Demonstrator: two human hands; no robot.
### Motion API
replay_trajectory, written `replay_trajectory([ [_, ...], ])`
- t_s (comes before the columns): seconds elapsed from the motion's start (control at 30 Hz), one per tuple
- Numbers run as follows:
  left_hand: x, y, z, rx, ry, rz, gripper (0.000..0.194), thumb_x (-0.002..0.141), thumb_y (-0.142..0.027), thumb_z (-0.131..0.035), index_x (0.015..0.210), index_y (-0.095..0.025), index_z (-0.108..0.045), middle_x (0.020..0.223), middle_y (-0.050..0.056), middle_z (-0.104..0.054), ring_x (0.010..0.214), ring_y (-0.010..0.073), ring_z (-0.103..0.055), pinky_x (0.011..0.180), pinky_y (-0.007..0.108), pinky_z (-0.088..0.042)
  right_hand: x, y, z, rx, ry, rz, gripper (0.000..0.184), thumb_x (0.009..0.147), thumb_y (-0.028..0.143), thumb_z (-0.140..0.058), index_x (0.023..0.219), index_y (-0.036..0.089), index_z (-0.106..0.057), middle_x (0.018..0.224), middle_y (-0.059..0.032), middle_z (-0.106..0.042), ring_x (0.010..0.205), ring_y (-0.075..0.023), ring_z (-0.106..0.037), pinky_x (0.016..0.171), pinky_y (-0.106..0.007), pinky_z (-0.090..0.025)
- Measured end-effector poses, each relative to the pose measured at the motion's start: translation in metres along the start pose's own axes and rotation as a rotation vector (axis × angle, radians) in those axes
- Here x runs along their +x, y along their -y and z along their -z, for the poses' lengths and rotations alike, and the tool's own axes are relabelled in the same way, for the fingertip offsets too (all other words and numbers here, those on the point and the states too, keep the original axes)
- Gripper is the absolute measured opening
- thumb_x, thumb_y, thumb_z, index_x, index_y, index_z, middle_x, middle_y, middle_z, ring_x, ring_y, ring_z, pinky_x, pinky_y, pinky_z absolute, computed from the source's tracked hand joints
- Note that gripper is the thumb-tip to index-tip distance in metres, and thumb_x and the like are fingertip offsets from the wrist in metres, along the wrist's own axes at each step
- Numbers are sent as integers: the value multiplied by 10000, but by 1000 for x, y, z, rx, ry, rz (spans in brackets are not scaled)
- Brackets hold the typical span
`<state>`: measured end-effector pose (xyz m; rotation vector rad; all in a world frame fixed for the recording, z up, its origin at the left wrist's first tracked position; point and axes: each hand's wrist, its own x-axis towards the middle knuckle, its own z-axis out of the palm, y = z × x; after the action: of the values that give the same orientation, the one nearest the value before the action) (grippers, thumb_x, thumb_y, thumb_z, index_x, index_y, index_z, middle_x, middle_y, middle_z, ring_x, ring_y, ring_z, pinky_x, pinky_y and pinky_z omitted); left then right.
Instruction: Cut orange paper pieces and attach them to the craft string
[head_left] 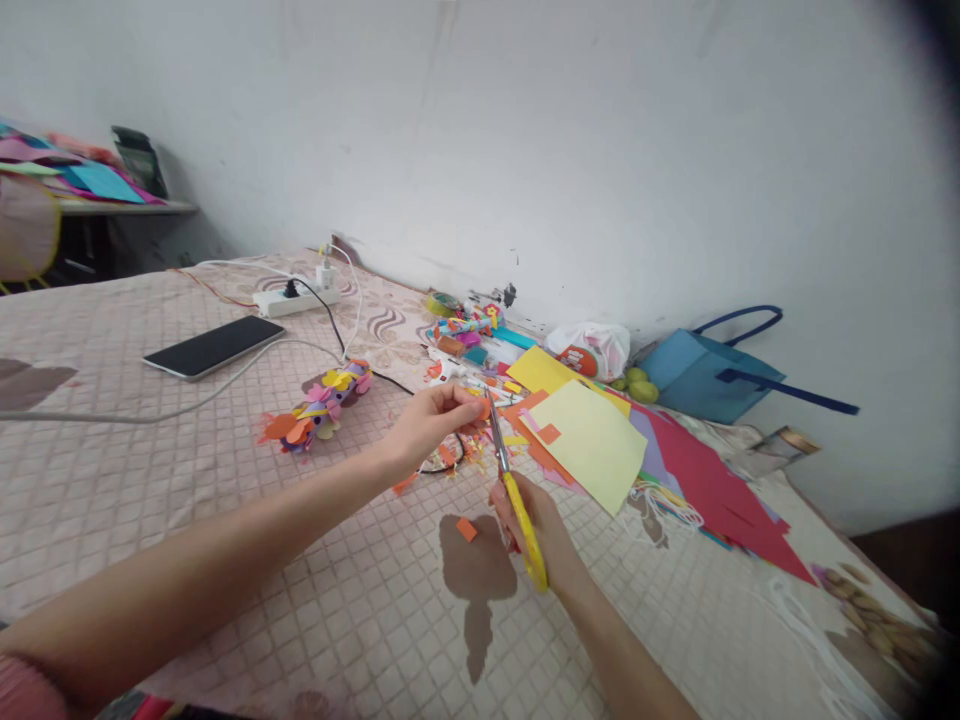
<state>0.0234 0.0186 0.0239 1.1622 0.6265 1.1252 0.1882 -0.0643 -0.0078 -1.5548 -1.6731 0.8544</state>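
Observation:
My right hand is wrapped round the yellow handles of a pair of scissors, whose blades point up and away from me. Pinched in the fingertips of my left hand is a small piece of orange paper, right at the blade tips. How far the blades are apart is too small to tell. Below them, a loose orange paper square lies on the patterned cloth. A roll covered with coloured paper petals lies left of my left hand. Small paper scraps are scattered beyond the scissors.
Pale yellow sheets and red paper lie to the right, beside white string. A blue bag stands by the wall. A phone, a power strip and cables are at the left. Craft supplies crowd the back.

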Motion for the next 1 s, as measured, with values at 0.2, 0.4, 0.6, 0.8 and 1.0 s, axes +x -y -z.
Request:
replay_trajectory([
  [0.2,1,-1,1,20,19,-8,242,710,-349,-697,721,-140,-574,721,14,-637,676,116,-594,717,287,-475,0,2,2,16,7,0,365,803,539,-465,674,198,-450,510,49,-423,436,-89,-380,402,-208,-304],
  [0.4,1,0,1,10,22,1,247,710,-351,-699,728,-140,-572,732,19,-640,681,116,-597,719,284,-477,0,3,2,31,-2,-4,353,786,513,-488,631,205,-412,529,49,-406,445,-84,-370,405,-206,-303],
  [0.6,1,0,1,-1,20,-5,249,726,-356,-687,746,-137,-571,741,17,-637,683,110,-597,720,281,-475,0,0,1,74,-18,-12,372,763,530,-517,616,210,-396,500,59,-382,431,-82,-357,394,-205,-290],
  [0.8,1,0,1,-5,21,2,248,714,-352,-696,734,-139,-571,727,18,-631,682,116,-598,719,283,-479,0,-6,-1,58,-15,-20,369,806,541,-481,662,210,-405,493,64,-384,418,-82,-355,390,-206,-290],
  [1.0,1,0,1,-11,19,-3,240,719,-349,-691,742,-141,-573,738,15,-637,686,114,-602,735,286,-478,-1,-4,0,78,-13,-30,354,795,514,-509,649,210,-402,496,66,-382,422,-80,-355,393,-205,-288],
])
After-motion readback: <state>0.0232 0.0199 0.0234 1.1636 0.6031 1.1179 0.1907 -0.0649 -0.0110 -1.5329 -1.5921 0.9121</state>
